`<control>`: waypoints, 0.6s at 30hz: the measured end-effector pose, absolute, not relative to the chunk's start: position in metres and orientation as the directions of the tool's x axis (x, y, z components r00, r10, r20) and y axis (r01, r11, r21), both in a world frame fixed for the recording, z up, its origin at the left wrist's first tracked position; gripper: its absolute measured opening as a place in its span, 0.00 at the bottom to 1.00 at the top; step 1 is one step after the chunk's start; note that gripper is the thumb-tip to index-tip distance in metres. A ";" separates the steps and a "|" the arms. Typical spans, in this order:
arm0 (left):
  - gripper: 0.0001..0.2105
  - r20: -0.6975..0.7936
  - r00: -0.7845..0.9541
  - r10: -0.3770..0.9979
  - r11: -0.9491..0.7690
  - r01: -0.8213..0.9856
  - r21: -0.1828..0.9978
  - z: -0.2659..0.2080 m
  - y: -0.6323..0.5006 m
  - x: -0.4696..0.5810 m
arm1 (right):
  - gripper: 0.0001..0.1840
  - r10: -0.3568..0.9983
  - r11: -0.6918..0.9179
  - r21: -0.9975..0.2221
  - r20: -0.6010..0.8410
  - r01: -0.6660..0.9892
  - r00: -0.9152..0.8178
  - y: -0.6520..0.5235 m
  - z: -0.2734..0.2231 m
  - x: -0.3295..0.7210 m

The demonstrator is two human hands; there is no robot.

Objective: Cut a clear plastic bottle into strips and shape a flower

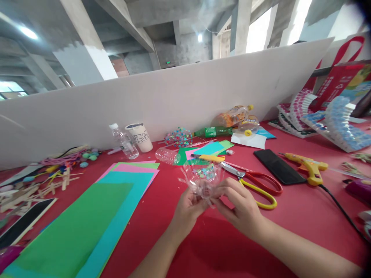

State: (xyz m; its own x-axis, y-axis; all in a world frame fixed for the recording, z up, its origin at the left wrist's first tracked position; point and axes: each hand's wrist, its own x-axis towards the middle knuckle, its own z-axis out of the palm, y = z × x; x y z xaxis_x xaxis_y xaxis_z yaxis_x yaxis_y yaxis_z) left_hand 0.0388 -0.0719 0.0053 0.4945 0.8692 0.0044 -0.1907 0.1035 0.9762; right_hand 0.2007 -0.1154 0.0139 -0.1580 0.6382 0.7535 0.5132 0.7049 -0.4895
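Note:
A cut piece of clear plastic bottle [199, 177], its edge flared out in strips, is held above the red table between both hands. Small coloured stars show in or through it; I cannot tell which. My left hand [189, 204] is closed around its lower left side. My right hand [237, 202] pinches the lower right side with thumb and fingers. Just beyond lie a yellow utility knife [213, 158] and scissors [261, 187] with one red and one yellow handle loop. Another clear bottle piece [168, 155] lies behind to the left.
Coloured paper sheets [84, 208] cover the left side, beside craft sticks [65, 179]. At the back stand a water bottle [124, 143] and a paper cup [140, 137], with a green bottle [213, 132] lying right. A phone [278, 166] and corded glue gun [310, 166] lie right.

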 end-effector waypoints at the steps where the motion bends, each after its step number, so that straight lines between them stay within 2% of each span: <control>1: 0.17 -0.006 0.492 0.870 0.111 -0.183 0.977 0.004 -0.072 0.038 | 0.10 0.632 0.711 -0.479 0.757 0.515 -0.168 -0.116 0.014 0.201; 9: 0.17 0.022 0.497 0.868 0.101 -0.219 0.971 0.009 -0.072 0.039 | 0.13 0.622 0.716 -0.468 0.765 0.518 -0.167 -0.118 0.014 0.201; 15: 0.14 0.026 0.433 0.901 0.109 -0.284 0.952 0.012 -0.073 0.040 | 0.11 0.655 0.684 -0.516 0.746 0.516 -0.122 -0.116 0.013 0.201; 18: 0.12 0.019 0.471 0.882 0.133 -0.287 0.949 0.014 -0.073 0.040 | 0.11 0.689 0.651 -0.548 0.717 0.526 -0.105 -0.112 0.011 0.201</control>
